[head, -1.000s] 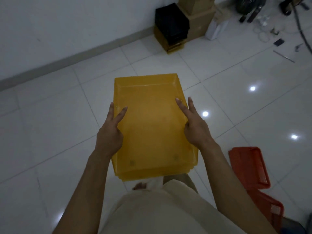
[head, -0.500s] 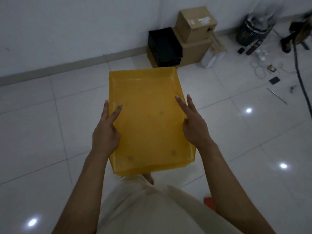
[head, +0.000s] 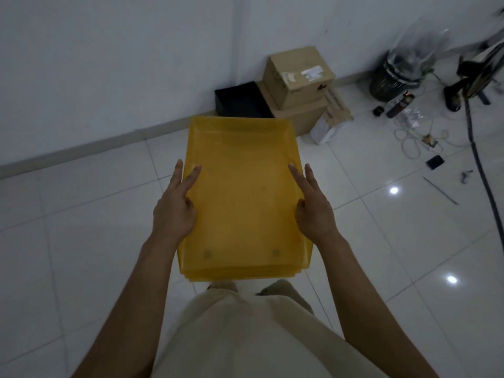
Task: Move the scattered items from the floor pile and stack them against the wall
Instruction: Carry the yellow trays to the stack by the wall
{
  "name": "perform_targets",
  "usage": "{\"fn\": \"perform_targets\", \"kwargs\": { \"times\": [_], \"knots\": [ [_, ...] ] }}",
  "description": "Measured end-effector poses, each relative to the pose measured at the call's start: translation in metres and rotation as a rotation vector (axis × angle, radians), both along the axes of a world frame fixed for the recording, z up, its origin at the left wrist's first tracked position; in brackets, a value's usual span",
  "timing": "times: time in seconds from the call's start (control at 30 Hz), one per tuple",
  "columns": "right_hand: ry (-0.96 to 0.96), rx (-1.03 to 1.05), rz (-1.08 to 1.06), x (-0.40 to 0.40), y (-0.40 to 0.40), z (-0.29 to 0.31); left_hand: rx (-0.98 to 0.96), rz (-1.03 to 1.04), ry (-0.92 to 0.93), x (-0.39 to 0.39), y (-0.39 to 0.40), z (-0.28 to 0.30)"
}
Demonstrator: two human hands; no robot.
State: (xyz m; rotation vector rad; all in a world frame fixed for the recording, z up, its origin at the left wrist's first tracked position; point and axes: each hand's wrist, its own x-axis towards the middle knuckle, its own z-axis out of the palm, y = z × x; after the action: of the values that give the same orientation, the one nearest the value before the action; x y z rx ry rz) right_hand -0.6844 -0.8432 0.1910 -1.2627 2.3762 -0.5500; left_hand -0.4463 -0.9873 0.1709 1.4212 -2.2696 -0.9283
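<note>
I carry a stack of nested yellow plastic trays (head: pixel 242 192) level in front of my body, above the white tiled floor. My left hand (head: pixel 174 211) grips the stack's left rim, thumb inside and one finger straight along the outside. On the opposite rim my right hand (head: pixel 313 211) holds it the same way. The remaining fingers of both hands are hidden under the trays. A black tray stack (head: pixel 240 100) stands against the white wall (head: pixel 109 64) just beyond the far edge of the yellow trays.
Two stacked cardboard boxes (head: pixel 298 75) stand right of the black stack, with a white package (head: pixel 330 124) leaning beside them. Farther right are a dark bin (head: pixel 395 77), loose white cords (head: pixel 414 135), small tools and a thick black cable (head: pixel 480 170) on the tiles.
I have walked toward the wall with the yellow trays; the black stack and boxes are nearer. The red baskets on the floor have dropped out of view. My grip is unchanged.
</note>
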Motion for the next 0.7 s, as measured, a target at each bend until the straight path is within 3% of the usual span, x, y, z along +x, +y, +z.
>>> {"fn": "perform_targets", "kwargs": {
  "times": [0.2, 0.7],
  "knots": [
    [0.018, -0.041, 0.014, -0.106, -0.067, -0.005, -0.009, 0.021, 0.032, -0.101, -0.061, -0.009],
    [-0.061, -0.103, 0.352, -0.340, -0.229, -0.023, -0.034, 0.286, 0.015, -0.297, -0.144, -0.019]
  ]
}}
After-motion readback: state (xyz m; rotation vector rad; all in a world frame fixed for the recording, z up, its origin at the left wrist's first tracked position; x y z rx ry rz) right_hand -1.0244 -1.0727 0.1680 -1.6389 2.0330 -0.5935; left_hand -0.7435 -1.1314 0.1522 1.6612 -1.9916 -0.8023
